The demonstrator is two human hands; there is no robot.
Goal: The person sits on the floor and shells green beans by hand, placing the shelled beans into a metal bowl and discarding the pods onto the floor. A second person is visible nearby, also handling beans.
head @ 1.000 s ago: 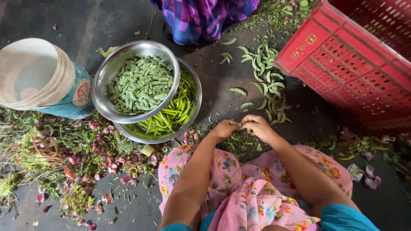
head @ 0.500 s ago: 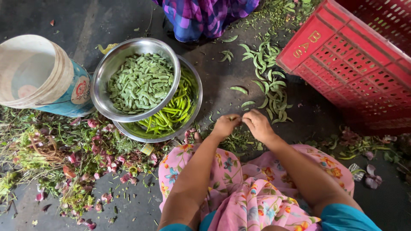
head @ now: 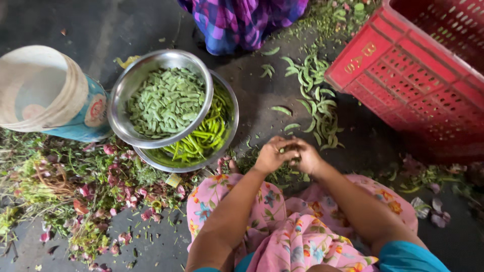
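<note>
My left hand (head: 270,156) and my right hand (head: 305,157) meet just above my pink flowered lap, fingers closed together on a small green bean pod (head: 288,150) held between them. To the left stands a steel bowl (head: 132,85) full of cut flat green bean pieces. It rests tilted on a second steel bowl (head: 229,100) holding long green chillies. Loose flat bean pods (head: 316,95) lie scattered on the dark floor beyond my hands.
A red plastic crate (head: 398,65) stands at the right. A white and blue bucket (head: 48,98) lies at the left. Green trimmings and pink peel scraps (head: 101,186) litter the floor at the left. Another person in purple checked cloth (head: 242,22) sits at the top.
My two hands have stayed together in front of my lap, shifting slightly right while working the pod. The bowls and crate have not moved.
</note>
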